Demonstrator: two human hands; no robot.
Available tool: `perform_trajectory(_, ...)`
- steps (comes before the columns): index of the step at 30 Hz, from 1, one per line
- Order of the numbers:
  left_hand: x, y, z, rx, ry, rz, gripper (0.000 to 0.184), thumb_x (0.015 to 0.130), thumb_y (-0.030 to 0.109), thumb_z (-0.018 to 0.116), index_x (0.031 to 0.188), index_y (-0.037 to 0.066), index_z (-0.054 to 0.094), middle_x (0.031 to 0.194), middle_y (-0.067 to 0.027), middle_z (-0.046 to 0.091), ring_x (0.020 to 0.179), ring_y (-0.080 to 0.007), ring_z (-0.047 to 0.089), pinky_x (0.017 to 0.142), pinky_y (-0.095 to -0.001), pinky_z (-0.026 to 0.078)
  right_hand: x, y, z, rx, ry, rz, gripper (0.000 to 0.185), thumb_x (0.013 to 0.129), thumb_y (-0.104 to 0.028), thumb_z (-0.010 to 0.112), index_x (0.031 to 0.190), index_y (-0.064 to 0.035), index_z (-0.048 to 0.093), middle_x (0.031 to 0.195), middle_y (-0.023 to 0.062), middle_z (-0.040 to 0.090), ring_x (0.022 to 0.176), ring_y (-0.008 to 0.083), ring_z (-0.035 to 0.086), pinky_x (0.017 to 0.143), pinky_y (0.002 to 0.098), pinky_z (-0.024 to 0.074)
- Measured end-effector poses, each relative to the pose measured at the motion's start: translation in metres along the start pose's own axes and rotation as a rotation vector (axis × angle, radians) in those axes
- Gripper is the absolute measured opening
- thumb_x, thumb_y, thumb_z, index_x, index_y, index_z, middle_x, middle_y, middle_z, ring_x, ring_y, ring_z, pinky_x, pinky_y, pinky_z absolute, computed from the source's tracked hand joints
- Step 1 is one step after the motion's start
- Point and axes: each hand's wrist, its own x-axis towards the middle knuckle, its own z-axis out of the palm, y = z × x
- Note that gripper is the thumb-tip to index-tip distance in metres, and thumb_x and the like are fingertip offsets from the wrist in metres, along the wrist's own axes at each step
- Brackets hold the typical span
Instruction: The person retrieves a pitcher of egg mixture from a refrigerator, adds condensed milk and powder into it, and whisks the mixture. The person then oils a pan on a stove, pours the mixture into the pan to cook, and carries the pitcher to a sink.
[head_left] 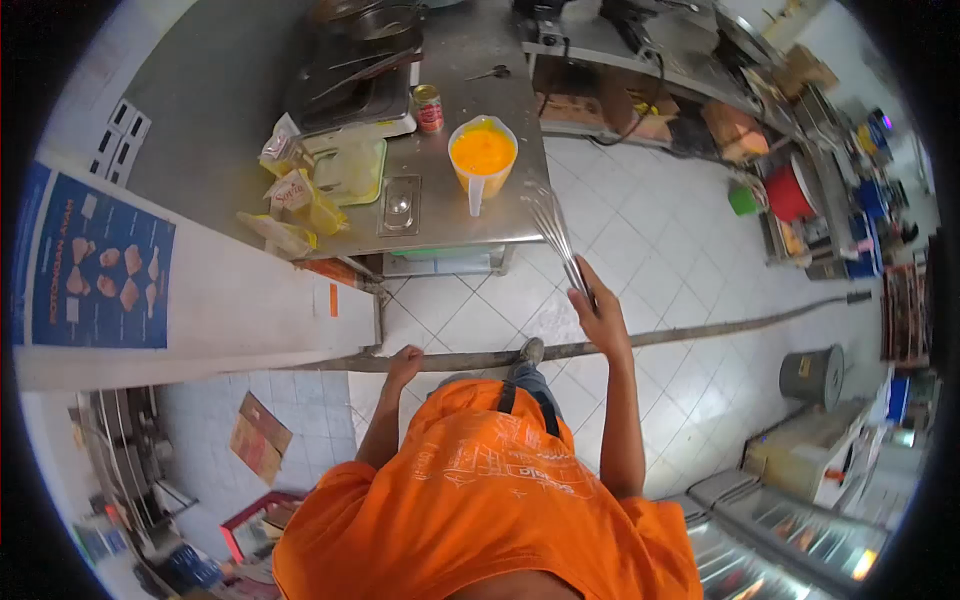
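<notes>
Whisk, head view: a silver metal balloon whisk is gripped by its handle in the right hand; the fingers are wrapped around it, and the wire end is pointed away from them, probably so that they can be clear of it.
Jug: a translucent white plastic jug with orange-yellow liquid is placed on the grey steel table, beyond the fingers; its handle is turned toward the person, perhaps for easy reach.
Left hand: held low, apart from the table; whether its fingers are spread or pressed together cannot be told.

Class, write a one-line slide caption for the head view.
Right hand holding a whisk near a jug of orange liquid on a steel table.
</notes>
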Motion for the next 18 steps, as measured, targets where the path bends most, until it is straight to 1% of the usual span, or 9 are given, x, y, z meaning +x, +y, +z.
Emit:
perform_trajectory(2,0.012,-0.104,0.032,0.425,0.221,0.119,0.020,0.086,0.018,0.059,0.098,0.006,0.068,0.086,-0.0104,0.070,0.077,-0.0209,0.068,0.070,-0.0348,0.054,0.069,0.001,-0.009,-0.149,-0.099,-0.151,0.053,0.092,-0.016,0.062,0.143,-0.0174,0.047,0.094,0.0149,0.068,0.082,0.0265,0.065,0.073,0.0364,0.0498)
perform_trajectory(3,-0.008,-0.082,0.036,0.216,0.212,0.001,0.021,0.089,0.021,0.056,0.100,0.007,0.068,0.085,-0.0096,0.069,0.074,-0.0194,0.067,0.066,-0.0342,0.053,0.108,-0.014,-0.019,-0.222,-0.197,-0.105,0.052,0.092,-0.019,0.062,0.142,-0.0196,0.049,0.102,0.0182,0.069,0.092,0.0335,0.067,0.080,0.0410,0.0514)
perform_trajectory(5,-0.059,-0.036,0.047,-0.202,0.224,-0.239,0.026,0.094,0.026,0.051,0.104,0.010,0.067,0.085,-0.0079,0.068,0.068,-0.0162,0.065,0.057,-0.0329,0.052,0.184,-0.028,-0.021,-0.574,-0.319,-0.229,0.050,0.088,-0.024,0.063,0.137,-0.0257,0.054,0.104,0.0195,0.068,0.099,0.0376,0.064,0.085,0.0449,0.0523)
perform_trajectory(8,-0.084,-0.056,0.098,-0.163,0.300,-0.160,0.023,0.089,0.023,0.057,0.099,0.008,0.070,0.077,-0.0093,0.069,0.067,-0.0179,0.067,0.061,-0.0331,0.053,0.283,-0.073,-0.001,-0.932,-0.524,-0.302,0.047,0.081,-0.022,0.066,0.128,-0.0326,0.062,0.105,0.0109,0.070,0.099,0.0303,0.067,0.085,0.0438,0.0535)
perform_trajectory(9,-0.092,-0.042,0.111,-0.206,0.278,-0.345,0.025,0.089,0.026,0.057,0.101,0.008,0.070,0.082,-0.0097,0.070,0.068,-0.0182,0.068,0.064,-0.0319,0.054,0.311,-0.078,0.013,-1.083,-0.569,-0.354,0.050,0.078,-0.020,0.069,0.125,-0.0342,0.064,0.105,0.0076,0.071,0.099,0.0279,0.068,0.084,0.0428,0.0542)
perform_trajectory(10,-0.094,-0.077,0.138,0.046,0.321,-0.028,0.028,0.089,0.029,0.057,0.101,0.008,0.071,0.083,-0.0104,0.070,0.069,-0.0187,0.068,0.067,-0.0321,0.054,0.338,-0.077,0.030,-1.129,-0.613,-0.401,0.049,0.077,-0.020,0.070,0.123,-0.0343,0.065,0.105,0.0063,0.071,0.100,0.0267,0.068,0.083,0.0426,0.0543)
perform_trajectory(11,-0.101,-0.055,0.143,0.099,0.237,-0.213,0.029,0.089,0.030,0.055,0.100,0.008,0.071,0.084,-0.0105,0.071,0.070,-0.0210,0.068,0.068,-0.0339,0.054,0.360,-0.067,0.050,-1.176,-0.658,-0.441,0.049,0.075,-0.020,0.071,0.122,-0.0344,0.067,0.105,0.0050,0.072,0.100,0.0255,0.068,0.083,0.0425,0.0545)
perform_trajectory(12,-0.112,-0.044,0.152,0.262,0.301,-0.026,0.028,0.090,0.027,0.053,0.098,0.007,0.071,0.085,-0.0110,0.071,0.077,-0.0232,0.069,0.070,-0.0363,0.053,0.373,-0.056,0.067,-1.224,-0.701,-0.474,0.049,0.074,-0.020,0.073,0.120,-0.0345,0.068,0.105,0.0038,0.072,0.100,0.0244,0.068,0.082,0.0424,0.0546)
perform_trajectory(18,-0.087,-0.014,0.146,-0.001,0.277,-0.137,0.024,0.090,0.024,0.056,0.100,0.006,0.070,0.086,-0.0130,0.071,0.081,-0.0270,0.068,0.073,-0.0380,0.054,0.430,-0.037,0.123,-1.321,-0.841,-0.345,0.041,0.068,-0.032,0.080,0.108,-0.0210,0.073,0.105,0.0061,0.072,0.100,0.0254,0.068,0.081,0.0418,0.0549)
